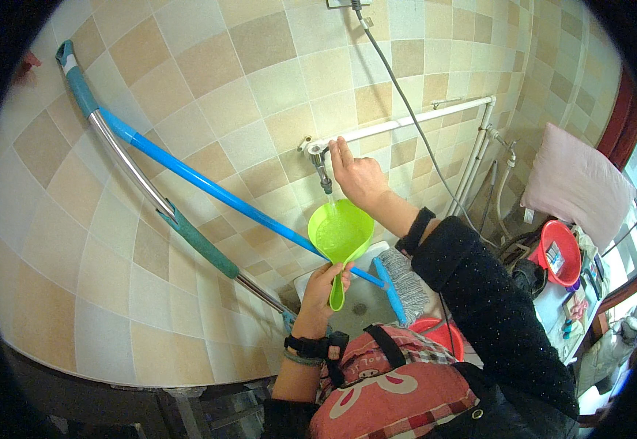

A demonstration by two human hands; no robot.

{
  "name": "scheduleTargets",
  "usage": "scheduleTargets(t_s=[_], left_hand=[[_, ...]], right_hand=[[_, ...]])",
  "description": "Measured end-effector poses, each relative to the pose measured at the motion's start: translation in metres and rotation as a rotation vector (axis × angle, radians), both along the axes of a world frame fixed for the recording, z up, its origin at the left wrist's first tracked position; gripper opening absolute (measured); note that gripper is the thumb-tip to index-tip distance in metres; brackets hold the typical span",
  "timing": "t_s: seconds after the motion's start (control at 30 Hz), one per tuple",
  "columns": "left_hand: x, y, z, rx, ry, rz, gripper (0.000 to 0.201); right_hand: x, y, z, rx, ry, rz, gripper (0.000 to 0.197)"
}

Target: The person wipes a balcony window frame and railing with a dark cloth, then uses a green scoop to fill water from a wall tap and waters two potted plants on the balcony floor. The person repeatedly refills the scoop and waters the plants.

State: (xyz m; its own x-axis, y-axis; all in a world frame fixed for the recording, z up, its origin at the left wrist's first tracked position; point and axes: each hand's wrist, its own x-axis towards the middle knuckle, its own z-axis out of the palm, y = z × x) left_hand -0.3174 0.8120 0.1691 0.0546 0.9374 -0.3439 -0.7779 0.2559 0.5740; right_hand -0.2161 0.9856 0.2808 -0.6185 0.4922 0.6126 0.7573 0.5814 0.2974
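My left hand [323, 287] is closed round the handle of a bright green water dipper [362, 233], holding it under the tap. From the metal tap [321, 167] on the tiled wall, water runs into the dipper, where some has gathered. My right hand [361, 180] is up beside the tap's top, with two fingers stretched out against it and the others bent. Below the dipper, a white mop sink [361, 310] with a drain shows in part.
A blue pole [209, 189] and a silver-green pole [200, 245] lean on the wall at left. A grey-stringed mop head [404, 284] rests by the sink, near a red bucket [435, 333]. At right are a red basin [558, 252] and pink cushion [576, 183]. A grey cable [408, 110] hangs down.
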Motion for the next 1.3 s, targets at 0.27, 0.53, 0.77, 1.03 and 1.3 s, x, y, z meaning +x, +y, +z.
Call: scheduleTargets(t_s=[0.27, 0.53, 0.77, 1.03, 1.3], left_hand=[[-0.0008, 0.0003, -0.0006, -0.010, -0.025, -0.001, 0.026], [-0.0024, 0.0009, -0.0053, -0.003, -0.038, 0.002, 0.030], [-0.0043, 0.0005, -0.0081, 0.008, -0.046, -0.024, 0.030], [-0.0048, 0.0006, -0.0097, 0.006, -0.062, -0.011, 0.030], [-0.0052, 0.0002, -0.0080, -0.005, -0.035, -0.004, 0.028]], right_hand=[[-0.0006, 0.0019, -0.0014, 0.009, 0.004, 0.003, 0.061], [-0.0004, 0.0002, -0.0005, 0.006, 0.010, 0.004, 0.060], [-0.0012, 0.0018, -0.0024, 0.033, 0.029, 0.010, 0.059], [-0.0003, 0.0021, -0.0022, 0.058, 0.038, 0.042, 0.053], [0.0001, 0.0021, -0.0024, 0.074, 0.055, 0.052, 0.051]])
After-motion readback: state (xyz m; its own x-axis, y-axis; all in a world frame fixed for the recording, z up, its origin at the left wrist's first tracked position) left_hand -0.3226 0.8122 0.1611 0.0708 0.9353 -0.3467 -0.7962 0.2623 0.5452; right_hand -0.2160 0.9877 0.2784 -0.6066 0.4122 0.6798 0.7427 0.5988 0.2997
